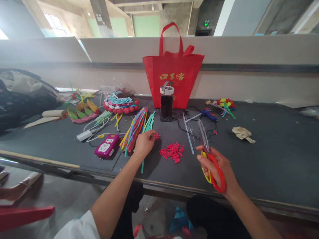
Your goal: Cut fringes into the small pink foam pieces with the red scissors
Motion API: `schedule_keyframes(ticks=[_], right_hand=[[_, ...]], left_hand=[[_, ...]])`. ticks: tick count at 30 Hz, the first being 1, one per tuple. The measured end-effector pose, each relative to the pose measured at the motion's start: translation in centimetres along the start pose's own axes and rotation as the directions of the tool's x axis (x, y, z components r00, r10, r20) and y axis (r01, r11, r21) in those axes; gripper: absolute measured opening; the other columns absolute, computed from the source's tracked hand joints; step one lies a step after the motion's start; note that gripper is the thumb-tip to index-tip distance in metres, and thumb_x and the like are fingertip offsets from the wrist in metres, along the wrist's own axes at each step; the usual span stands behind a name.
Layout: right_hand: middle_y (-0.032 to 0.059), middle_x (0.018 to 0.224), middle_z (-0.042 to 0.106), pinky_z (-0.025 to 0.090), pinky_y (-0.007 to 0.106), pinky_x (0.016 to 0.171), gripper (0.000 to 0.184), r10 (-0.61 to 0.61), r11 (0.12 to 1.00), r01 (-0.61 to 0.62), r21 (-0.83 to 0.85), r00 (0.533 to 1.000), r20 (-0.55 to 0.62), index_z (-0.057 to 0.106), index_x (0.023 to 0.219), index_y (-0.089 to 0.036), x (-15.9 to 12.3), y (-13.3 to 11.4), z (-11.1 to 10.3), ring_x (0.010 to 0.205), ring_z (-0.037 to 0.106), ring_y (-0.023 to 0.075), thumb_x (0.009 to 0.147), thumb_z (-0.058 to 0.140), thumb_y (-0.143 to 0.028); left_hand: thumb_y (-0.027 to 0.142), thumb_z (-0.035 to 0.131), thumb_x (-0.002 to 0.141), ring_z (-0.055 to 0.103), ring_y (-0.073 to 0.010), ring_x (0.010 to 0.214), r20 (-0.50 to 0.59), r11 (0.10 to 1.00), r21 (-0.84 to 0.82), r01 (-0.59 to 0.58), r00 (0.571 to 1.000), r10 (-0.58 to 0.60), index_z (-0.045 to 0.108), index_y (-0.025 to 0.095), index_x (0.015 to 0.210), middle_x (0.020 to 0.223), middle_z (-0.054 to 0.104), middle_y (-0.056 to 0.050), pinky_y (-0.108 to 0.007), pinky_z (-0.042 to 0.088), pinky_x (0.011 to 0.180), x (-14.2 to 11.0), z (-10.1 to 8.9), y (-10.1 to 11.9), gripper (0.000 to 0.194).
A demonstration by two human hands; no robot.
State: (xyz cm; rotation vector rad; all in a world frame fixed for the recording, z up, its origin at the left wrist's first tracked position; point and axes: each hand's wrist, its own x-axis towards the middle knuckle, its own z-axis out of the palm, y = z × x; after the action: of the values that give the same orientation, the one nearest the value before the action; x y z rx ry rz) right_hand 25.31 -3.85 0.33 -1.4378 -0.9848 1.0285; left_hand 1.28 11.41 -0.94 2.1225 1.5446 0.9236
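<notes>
Head view: the right hand (228, 171) was closed around a pair of scissors (220, 179), its 2 loops red and yellow, blades pointing up and away from the wearer. The left hand (144, 145) had its fingertips bent down at a small red cluster (157, 136), beside the bundle of coloured strips (134, 129); whether it pinched a piece could not be told. A loose heap of short red pieces (172, 152) lay on the dark tabletop (274, 159), between the 2 hands.

Hazards noted, as judged:
1. The heap had no container; a sleeve or wrist brushing it could scatter pieces, some over the near edge.
2. The blades stood just beside the clear sticks (188, 134) and near a black cable (178, 124); a careless swing could snag or nick either.
3. The blue glue gun (209, 115) lay beyond the scissors; a pulled cable could drag it. Whether it was hot could not be determined.
4. The phone (166, 108) stood upright before a bottle (167, 89); a knock could topple it.
</notes>
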Motion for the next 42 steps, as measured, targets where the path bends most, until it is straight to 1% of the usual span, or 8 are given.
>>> schedule_keyframes(ticks=[8,18,31,33,35,37,39,42], right_hand=[[-0.0102,0.050,0.046,0.035,0.018,0.037,0.049,0.015,1.000,-0.015,0.027,1.000,0.008,0.059,0.116,-0.023,0.2,0.3,0.0,0.038,0.042,0.0071,0.071,0.072,-0.040],[-0.0105,0.052,0.045,0.037,0.018,0.038,0.049,0.022,0.999,-0.023,0.032,1.000,0.016,0.059,0.114,-0.025,0.2,0.4,-0.2,0.039,0.041,0.0071,0.071,0.072,-0.044],[-0.0074,0.055,0.047,0.040,0.020,0.040,0.043,-0.046,0.982,0.041,-0.187,0.999,-0.023,0.061,0.112,-0.022,-0.2,-0.6,0.4,0.045,0.046,0.0097,0.075,0.066,-0.044],[-0.0059,0.059,0.050,0.044,0.021,0.047,0.040,-0.129,0.956,0.125,-0.265,0.992,0.003,0.061,0.113,-0.022,-0.3,-0.2,0.6,0.050,0.050,0.0106,0.080,0.062,-0.043],[-0.0027,0.071,0.057,0.050,0.024,0.059,0.038,-0.241,0.902,0.237,-0.361,0.970,0.035,0.059,0.116,-0.022,-0.4,0.1,0.9,0.061,0.056,0.0121,0.083,0.060,-0.040],[0.0013,0.087,0.063,0.052,0.028,0.072,0.037,-0.349,0.811,0.331,-0.482,0.935,0.054,0.058,0.118,-0.022,-0.3,0.3,1.4,0.073,0.060,0.0145,0.084,0.059,-0.035],[0.0043,0.097,0.064,0.051,0.032,0.082,0.037,-0.434,0.713,0.392,-0.582,0.898,0.073,0.056,0.119,-0.022,-0.2,0.5,1.8,0.084,0.061,0.0176,0.084,0.059,-0.031],[0.0070,0.104,0.063,0.050,0.037,0.087,0.038,-0.509,0.621,0.458,-0.637,0.853,0.116,0.055,0.121,-0.022,0.1,0.8,2.4,0.094,0.060,0.0213,0.083,0.059,-0.024]], left_hand=[[0.016,0.056,0.082,0.064,-0.0203,0.085,-0.055,0.996,-0.009,-0.086,0.995,0.086,0.071,0.019,0.094,0.094,0.071,-0.007,-0.031,0.048,0.078,-0.3,0.1,1.0,0.019],[0.015,0.061,0.077,0.061,-0.0233,0.086,0.223,0.961,-0.014,-0.277,0.936,0.273,0.073,0.020,0.083,0.084,0.069,-0.007,-0.037,0.044,0.086,-1.4,1.8,3.5,0.014],[0.020,0.057,0.076,0.054,-0.0143,0.060,0.166,0.958,-0.285,0.018,0.986,0.031,0.064,0.018,0.071,0.064,0.060,-0.001,-0.026,0.042,0.059,-1.6,2.4,4.1,0.009],[0.025,0.059,0.076,0.050,-0.0108,0.054,0.194,0.811,-0.559,0.173,0.978,-0.075,0.062,0.017,0.073,0.064,0.059,0.001,-0.023,0.040,0.054,-1.7,2.0,4.6,0.009],[0.025,0.067,0.071,0.048,-0.0079,0.052,0.305,0.469,-0.817,0.334,0.942,-0.140,0.062,0.015,0.073,0.066,0.059,0.001,-0.021,0.039,0.053,-2.0,1.6,5.4,0.011],[0.024,0.073,0.068,0.048,-0.0067,0.052,0.397,0.190,-0.890,0.414,0.910,-0.120,0.062,0.015,0.074,0.064,0.058,0.002,-0.019,0.039,0.053,-2.6,1.4,6.3,0.016],[0.022,0.074,0.068,0.050,-0.0065,0.053,0.423,0.044,-0.904,0.425,0.904,-0.062,0.062,0.014,0.074,0.064,0.058,0.002,-0.019,0.039,0.054,-3.2,1.4,7.2,0.016],[0.020,0.074,0.069,0.054,-0.0075,0.057,0.426,-0.044,-0.904,0.425,0.905,-0.017,0.062,0.014,0.074,0.065,0.061,0.001,-0.020,0.043,0.058,-4.3,1.7,8.4,0.014]])
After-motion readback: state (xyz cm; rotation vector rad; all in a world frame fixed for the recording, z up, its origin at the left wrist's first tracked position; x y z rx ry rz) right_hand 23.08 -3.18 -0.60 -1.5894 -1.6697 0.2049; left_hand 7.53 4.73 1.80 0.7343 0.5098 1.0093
